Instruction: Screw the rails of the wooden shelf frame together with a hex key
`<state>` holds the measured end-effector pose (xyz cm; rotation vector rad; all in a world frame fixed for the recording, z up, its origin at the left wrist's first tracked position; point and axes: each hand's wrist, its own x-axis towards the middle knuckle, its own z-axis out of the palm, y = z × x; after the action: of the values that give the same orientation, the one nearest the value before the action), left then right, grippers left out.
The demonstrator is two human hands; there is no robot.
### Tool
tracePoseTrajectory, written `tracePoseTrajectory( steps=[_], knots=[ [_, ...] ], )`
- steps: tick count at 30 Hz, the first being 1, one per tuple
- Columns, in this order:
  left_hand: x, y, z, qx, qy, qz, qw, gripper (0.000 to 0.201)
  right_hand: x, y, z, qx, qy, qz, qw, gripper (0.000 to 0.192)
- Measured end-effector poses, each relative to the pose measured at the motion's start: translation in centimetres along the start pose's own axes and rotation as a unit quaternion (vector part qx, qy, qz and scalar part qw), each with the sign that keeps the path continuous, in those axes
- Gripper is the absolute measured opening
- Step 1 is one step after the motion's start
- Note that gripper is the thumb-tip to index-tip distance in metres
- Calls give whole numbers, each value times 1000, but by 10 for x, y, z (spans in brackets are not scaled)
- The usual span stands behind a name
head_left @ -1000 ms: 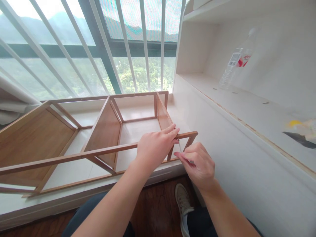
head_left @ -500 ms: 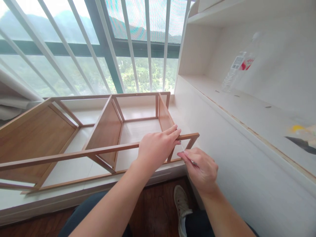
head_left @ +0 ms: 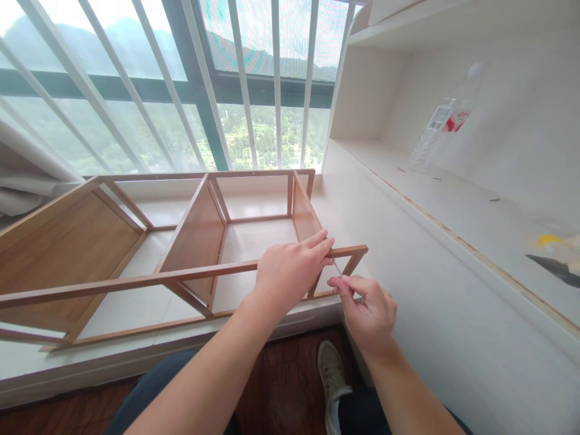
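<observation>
A brown wooden shelf frame (head_left: 181, 277) lies on its side along the white window ledge, with panels set across it. My left hand (head_left: 290, 272) is closed over its near rail where the right-hand panel (head_left: 305, 208) meets it, fingers pointing right. My right hand (head_left: 369, 311) pinches a slim metal hex key (head_left: 338, 267) just right of the left fingertips. The tool's tip meets the rail's side near the joint; the screw there is hidden. Most of the tool's other end is covered by my fingers.
A white cabinet shelf (head_left: 389, 163) runs along the right, holding a clear plastic bottle (head_left: 441, 124) and a dark-and-yellow item (head_left: 555, 260). Barred windows (head_left: 276, 90) stand behind the ledge. A curtain (head_left: 27, 175) hangs at left. My shoe (head_left: 333, 374) is on the dark wooden floor.
The right hand's fingers have shifted slightly and its grip on the hex key has turned a little. My left hand stays on the rail. The view has shifted slightly.
</observation>
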<state>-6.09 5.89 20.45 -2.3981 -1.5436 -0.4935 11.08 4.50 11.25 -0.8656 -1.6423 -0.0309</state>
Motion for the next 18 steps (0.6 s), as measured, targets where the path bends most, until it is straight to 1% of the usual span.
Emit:
tracePoseTrajectory(
  steps=[4,8,12,18],
  knots=[
    [0,0,0,-5,-3,1,1000,33,-7,-1,5,13,10,67,998,12],
    [0,0,1,-7,-1,1,1000,33,-8,-6,9,81,3,108,991,10],
    [0,-1,2,-1,4,5,1000,32,-8,-8,11,113,-5,132,985,11],
    [-1,-1,3,-2,9,8,1000,33,-16,1,10,116,-25,147,982,17]
  ],
)
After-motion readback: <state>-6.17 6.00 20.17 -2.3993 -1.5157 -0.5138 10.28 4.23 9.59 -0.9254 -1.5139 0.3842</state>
